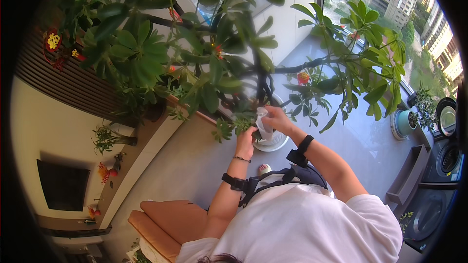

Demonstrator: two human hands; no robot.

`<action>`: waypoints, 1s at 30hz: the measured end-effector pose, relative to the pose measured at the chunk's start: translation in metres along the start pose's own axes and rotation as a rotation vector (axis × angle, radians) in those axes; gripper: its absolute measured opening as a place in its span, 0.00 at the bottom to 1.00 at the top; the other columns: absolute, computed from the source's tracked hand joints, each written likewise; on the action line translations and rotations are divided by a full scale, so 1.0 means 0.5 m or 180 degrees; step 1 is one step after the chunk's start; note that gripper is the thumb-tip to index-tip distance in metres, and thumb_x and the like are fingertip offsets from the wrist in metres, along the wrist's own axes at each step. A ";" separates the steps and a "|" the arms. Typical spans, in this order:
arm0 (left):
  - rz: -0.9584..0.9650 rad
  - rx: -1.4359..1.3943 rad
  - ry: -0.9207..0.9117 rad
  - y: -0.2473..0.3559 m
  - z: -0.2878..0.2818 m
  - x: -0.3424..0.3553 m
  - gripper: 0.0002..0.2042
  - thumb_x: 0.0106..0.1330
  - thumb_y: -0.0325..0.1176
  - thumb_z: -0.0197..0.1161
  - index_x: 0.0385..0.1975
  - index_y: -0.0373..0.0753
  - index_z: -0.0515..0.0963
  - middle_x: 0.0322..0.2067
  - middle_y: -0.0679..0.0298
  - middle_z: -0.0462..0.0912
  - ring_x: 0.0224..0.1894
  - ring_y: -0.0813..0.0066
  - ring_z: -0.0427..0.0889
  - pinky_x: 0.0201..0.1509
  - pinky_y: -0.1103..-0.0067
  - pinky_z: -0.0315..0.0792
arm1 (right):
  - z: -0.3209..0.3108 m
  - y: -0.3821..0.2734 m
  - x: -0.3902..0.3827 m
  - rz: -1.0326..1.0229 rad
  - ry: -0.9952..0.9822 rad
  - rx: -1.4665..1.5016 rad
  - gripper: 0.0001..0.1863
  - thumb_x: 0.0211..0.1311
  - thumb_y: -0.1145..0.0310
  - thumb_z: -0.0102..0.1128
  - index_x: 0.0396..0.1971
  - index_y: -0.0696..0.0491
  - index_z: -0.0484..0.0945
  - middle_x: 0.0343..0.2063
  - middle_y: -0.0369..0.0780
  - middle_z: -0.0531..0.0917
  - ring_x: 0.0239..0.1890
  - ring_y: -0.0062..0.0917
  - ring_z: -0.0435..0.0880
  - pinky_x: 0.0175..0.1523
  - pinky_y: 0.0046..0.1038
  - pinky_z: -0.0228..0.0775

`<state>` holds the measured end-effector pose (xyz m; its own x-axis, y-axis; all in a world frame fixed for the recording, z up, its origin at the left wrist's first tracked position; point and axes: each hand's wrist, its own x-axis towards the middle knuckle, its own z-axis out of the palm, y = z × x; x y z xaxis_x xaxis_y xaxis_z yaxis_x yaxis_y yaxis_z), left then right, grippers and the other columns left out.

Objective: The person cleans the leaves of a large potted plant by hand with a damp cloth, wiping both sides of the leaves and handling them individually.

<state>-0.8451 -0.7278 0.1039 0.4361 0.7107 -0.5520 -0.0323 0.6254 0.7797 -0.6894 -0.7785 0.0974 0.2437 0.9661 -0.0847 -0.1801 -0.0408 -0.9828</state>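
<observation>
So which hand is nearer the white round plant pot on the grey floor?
Left. The left hand is low among the leaves just beside the white round plant pot; the right hand is higher, above its rim, gripping a crumpled white cloth.

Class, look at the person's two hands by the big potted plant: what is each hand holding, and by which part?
The right hand grips a white cloth by its upper end. The left hand touches the plant's low leaves; whether it grips them cannot be told.
</observation>
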 end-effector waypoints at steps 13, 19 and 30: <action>-0.0017 0.0090 -0.0128 0.003 0.001 0.004 0.04 0.53 0.31 0.56 0.27 0.43 0.74 0.25 0.72 0.74 0.27 0.82 0.71 0.32 0.83 0.61 | 0.005 -0.008 0.000 -0.0028 0.0247 0.0004 0.09 0.47 0.76 0.54 0.32 0.56 0.75 0.27 0.31 0.76 0.28 0.13 0.72 0.35 0.17 0.64; -0.0041 -0.0016 -0.0253 0.008 0.004 -0.002 0.05 0.52 0.31 0.58 0.28 0.44 0.73 0.25 0.71 0.75 0.28 0.81 0.72 0.32 0.83 0.62 | -0.014 -0.024 -0.017 0.0137 0.0594 0.1441 0.10 0.51 0.76 0.52 0.36 0.55 0.75 0.29 0.33 0.78 0.30 0.16 0.76 0.36 0.17 0.66; -0.0067 0.0213 -0.0261 -0.003 -0.015 -0.020 0.10 0.51 0.33 0.60 0.34 0.46 0.74 0.33 0.76 0.75 0.33 0.86 0.68 0.33 0.85 0.59 | -0.075 -0.066 0.032 -0.0054 -0.0024 0.1086 0.20 0.59 0.58 0.37 0.40 0.57 0.71 0.31 0.38 0.77 0.27 0.24 0.77 0.32 0.25 0.69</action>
<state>-0.8562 -0.7333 0.1061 0.5084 0.6671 -0.5446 0.0366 0.6151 0.7876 -0.6436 -0.7711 0.1223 0.2427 0.9678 -0.0663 -0.4848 0.0618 -0.8724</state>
